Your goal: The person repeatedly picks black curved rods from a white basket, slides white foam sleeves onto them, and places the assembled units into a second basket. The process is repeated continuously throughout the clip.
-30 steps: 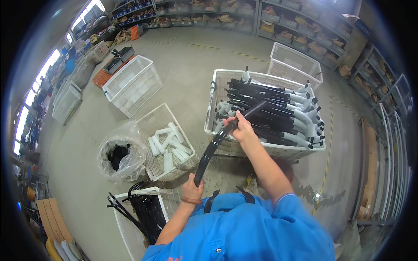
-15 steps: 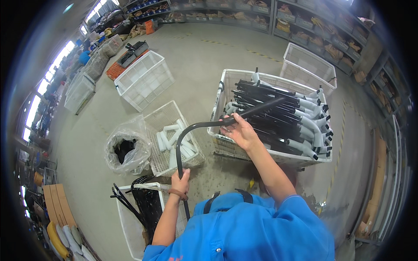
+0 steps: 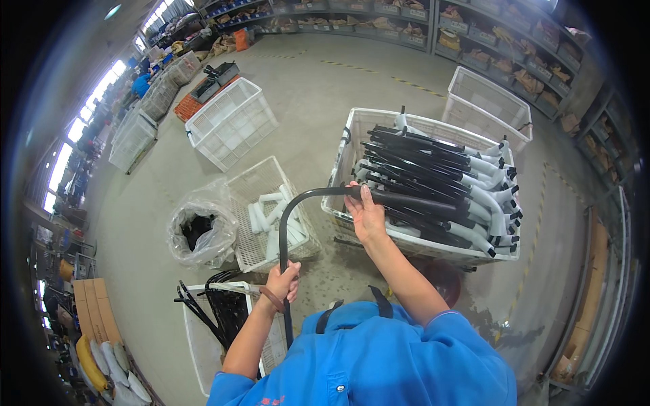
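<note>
A bent black tube [image 3: 282, 238] curves in front of me, with a thicker matte black section [image 3: 413, 202] along its far right part. My left hand [image 3: 283, 280] is wrapped round the tube's lower, upright stretch. At the start of the thicker section, my right hand [image 3: 367, 215] grips it between thumb and fingers. That section reaches over a large white crate [image 3: 344, 150] piled with black tubes [image 3: 413, 159] that have pale grey-white sleeves [image 3: 484, 199] at their right ends. The tube's lower end runs down beside my blue shirt.
A white mesh basket [image 3: 245, 177] holds short white tubes [image 3: 274, 208]. Left of it stands a clear plastic bag [image 3: 203, 237] with dark pieces inside. Nearer, another white crate [image 3: 193, 345] holds black tubes [image 3: 227, 311]. Further white crates [image 3: 233, 122] stand behind, and shelving [image 3: 433, 27] lines the back.
The thicker end of the bent tube has swung down toward me, from pointing up and right to lying nearly level. My right hand has turned with it; both hands keep their hold.
</note>
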Motion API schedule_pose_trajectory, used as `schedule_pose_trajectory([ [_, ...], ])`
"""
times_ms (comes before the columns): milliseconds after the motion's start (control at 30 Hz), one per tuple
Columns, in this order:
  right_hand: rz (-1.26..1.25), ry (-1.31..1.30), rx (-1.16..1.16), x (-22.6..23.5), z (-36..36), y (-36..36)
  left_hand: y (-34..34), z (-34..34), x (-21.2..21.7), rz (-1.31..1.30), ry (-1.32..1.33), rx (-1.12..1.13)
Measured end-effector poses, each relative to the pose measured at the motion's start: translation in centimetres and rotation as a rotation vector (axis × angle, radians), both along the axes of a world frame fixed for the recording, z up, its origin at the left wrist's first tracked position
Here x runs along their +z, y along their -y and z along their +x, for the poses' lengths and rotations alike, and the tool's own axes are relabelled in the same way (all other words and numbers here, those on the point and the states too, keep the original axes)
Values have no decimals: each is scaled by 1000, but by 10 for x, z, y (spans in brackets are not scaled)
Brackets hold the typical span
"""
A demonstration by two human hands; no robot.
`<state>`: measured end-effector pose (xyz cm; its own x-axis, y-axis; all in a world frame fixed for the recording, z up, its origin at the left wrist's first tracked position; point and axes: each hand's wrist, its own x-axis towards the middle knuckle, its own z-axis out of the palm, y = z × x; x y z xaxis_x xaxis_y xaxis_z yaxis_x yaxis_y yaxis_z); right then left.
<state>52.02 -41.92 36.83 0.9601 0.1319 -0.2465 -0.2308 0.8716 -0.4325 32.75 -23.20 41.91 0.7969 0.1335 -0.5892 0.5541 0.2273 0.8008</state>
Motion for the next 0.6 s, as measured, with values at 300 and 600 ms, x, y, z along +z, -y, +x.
schedule_pose_trajectory([
  [300, -6, -170, 415, -3, 24, 24, -6, -10, -42, 795, 163, 65],
  [600, -913, 312, -50, 14, 68, 133, -66, -32, 7, 263, 110, 106],
])
